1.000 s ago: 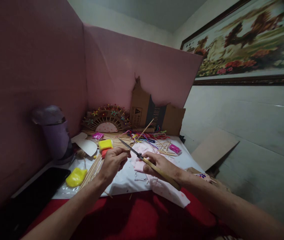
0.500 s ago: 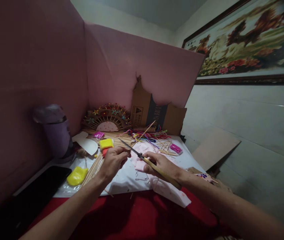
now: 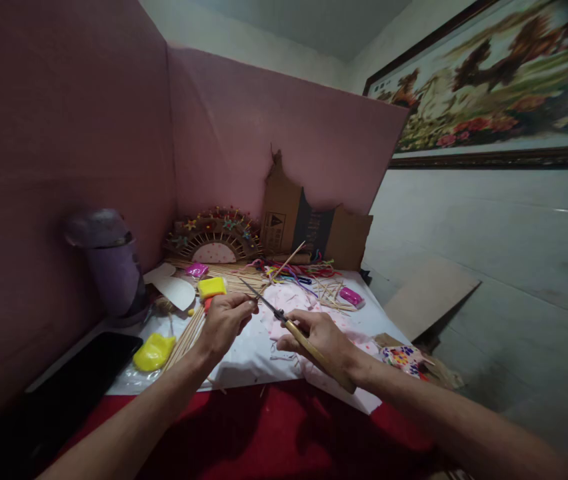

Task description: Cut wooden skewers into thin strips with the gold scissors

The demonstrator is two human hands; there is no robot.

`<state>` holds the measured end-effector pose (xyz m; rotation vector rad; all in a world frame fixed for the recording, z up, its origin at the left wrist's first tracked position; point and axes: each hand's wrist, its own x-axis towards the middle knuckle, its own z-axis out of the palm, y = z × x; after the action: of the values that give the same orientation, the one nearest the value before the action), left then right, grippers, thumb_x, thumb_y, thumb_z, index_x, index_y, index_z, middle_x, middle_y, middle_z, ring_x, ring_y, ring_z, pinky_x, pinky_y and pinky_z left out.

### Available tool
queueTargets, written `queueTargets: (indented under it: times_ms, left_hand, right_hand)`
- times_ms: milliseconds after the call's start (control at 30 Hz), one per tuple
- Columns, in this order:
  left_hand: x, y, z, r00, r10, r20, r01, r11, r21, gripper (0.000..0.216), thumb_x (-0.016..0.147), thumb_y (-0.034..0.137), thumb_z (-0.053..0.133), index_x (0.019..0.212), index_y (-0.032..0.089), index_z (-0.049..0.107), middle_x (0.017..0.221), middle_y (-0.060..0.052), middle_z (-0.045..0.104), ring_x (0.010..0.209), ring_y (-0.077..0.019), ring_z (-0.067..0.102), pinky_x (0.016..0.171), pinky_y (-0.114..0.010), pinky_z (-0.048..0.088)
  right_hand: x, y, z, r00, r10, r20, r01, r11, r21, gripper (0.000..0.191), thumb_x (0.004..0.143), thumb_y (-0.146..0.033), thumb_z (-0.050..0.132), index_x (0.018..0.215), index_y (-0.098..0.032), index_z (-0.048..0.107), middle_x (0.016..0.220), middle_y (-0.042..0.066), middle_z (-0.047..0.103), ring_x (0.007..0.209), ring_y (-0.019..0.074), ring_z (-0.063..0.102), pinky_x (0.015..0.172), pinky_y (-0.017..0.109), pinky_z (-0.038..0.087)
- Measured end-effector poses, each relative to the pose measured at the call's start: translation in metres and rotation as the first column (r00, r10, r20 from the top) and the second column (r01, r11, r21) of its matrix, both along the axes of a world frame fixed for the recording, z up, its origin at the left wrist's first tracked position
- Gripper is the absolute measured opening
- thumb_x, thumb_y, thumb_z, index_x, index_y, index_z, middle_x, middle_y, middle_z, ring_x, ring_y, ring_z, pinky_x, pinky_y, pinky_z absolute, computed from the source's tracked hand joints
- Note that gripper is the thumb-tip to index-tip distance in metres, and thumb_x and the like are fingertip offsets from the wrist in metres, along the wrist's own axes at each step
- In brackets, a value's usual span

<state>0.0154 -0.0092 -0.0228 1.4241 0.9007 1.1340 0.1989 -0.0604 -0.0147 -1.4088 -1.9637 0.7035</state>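
My left hand (image 3: 228, 321) is closed in a pinch on a thin bamboo stick (image 3: 289, 261), which slants up and away to the right. In my right hand (image 3: 320, 341) is a pair of scissors (image 3: 305, 343), seen nearly edge-on, with dark blades and long yellowish handles. The blades point up and left and pass close to the left fingertips and the stick's near end; whether they touch it I cannot tell. Beneath the hands lies pink dotted cloth (image 3: 284, 300) on the white table cover (image 3: 244, 367). More bamboo sticks (image 3: 187, 340) lie beside my left hand.
Yellow clay packs (image 3: 154, 352), a black phone (image 3: 99, 360) and a purple cup (image 3: 117, 267) are on the left. Behind stand a decorated stick fan (image 3: 214, 240) and torn cardboard (image 3: 284, 213). A pink packet (image 3: 352, 297) lies right, near coloured cords (image 3: 314, 268).
The fingers of my right hand have spread a little around the scissors, and their handles have shifted slightly left and down. The stick's far tip has moved slightly left.
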Motion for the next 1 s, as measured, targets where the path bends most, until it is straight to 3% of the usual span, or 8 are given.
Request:
queueTargets:
  times_ms: [100,167,267,333,500,733,1000]
  left_hand:
    - [-0.002,0.002,-0.001,0.995,-0.071,0.07,0.077,0.993,-0.086,0.015,0.067,0.024,0.056,0.058,0.012,0.056,0.039,0.007,0.032,0.036,-0.0026,0.021,0.036,-0.017,0.011]
    - [-0.004,0.005,-0.001,0.973,-0.171,0.154,0.198,0.964,-0.179,0.013,0.067,0.023,0.058,0.06,0.011,0.056,0.04,0.008,0.03,0.035,-0.0019,0.018,0.035,-0.016,0.009]
    - [-0.007,0.008,0.0,0.901,-0.306,0.308,0.399,0.864,-0.308,0.012,0.068,0.02,0.058,0.061,0.01,0.056,0.041,0.009,0.027,0.034,-0.0011,0.014,0.033,-0.015,0.009]
    - [-0.009,0.008,0.001,0.859,-0.33,0.392,0.476,0.796,-0.373,0.013,0.071,0.018,0.055,0.061,0.009,0.056,0.042,0.009,0.026,0.035,-0.0009,0.014,0.033,-0.013,0.01]
    - [-0.011,0.005,0.005,0.829,-0.307,0.468,0.526,0.714,-0.463,0.02,0.078,0.014,0.045,0.061,0.008,0.054,0.043,0.008,0.026,0.033,-0.0008,0.013,0.031,-0.012,0.012]
    - [-0.011,0.01,0.002,0.833,-0.3,0.465,0.525,0.693,-0.494,0.023,0.08,0.014,0.042,0.062,0.008,0.054,0.042,0.008,0.027,0.031,-0.0007,0.013,0.03,-0.013,0.014]
    - [-0.009,0.005,0.003,0.8,-0.304,0.517,0.572,0.646,-0.506,0.028,0.084,0.021,0.041,0.06,0.01,0.05,0.044,0.009,0.023,0.031,-0.0001,0.012,0.03,-0.012,0.013]
  right_hand:
    - [0.005,0.004,-0.002,0.995,0.083,-0.048,-0.085,0.995,-0.045,0.048,0.068,-0.058,0.061,0.086,-0.015,0.059,0.061,-0.004,0.045,0.054,0.0089,0.036,0.049,0.021,0.027]
    - [0.008,0.005,-0.003,0.987,0.127,-0.096,-0.134,0.989,-0.065,0.056,0.067,-0.063,0.058,0.092,-0.014,0.058,0.062,-0.004,0.044,0.053,0.0083,0.035,0.048,0.02,0.027]
    - [0.011,0.006,-0.004,0.973,0.161,-0.165,-0.176,0.981,-0.081,0.061,0.064,-0.067,0.057,0.094,-0.013,0.056,0.061,-0.005,0.042,0.051,0.0075,0.032,0.047,0.02,0.027]
    - [0.01,0.004,-0.005,0.967,0.172,-0.189,-0.191,0.977,-0.09,0.058,0.065,-0.066,0.058,0.092,-0.014,0.055,0.06,-0.005,0.041,0.051,0.0074,0.032,0.047,0.02,0.026]
    - [0.007,0.0,-0.004,0.98,0.143,-0.142,-0.153,0.986,-0.066,0.045,0.067,-0.057,0.062,0.082,-0.016,0.053,0.059,-0.005,0.043,0.054,0.0083,0.036,0.048,0.02,0.027]
    - [0.004,-0.004,-0.003,0.999,0.032,0.007,-0.032,0.999,0.032,0.034,0.066,-0.046,0.068,0.065,-0.017,0.05,0.054,-0.007,0.041,0.051,0.0072,0.033,0.047,0.02,0.025]
    - [0.007,-0.004,-0.001,0.999,0.024,0.048,-0.028,0.996,0.082,0.034,0.066,-0.046,0.069,0.078,-0.019,0.051,0.06,-0.007,0.045,0.054,0.0084,0.038,0.049,0.02,0.028]
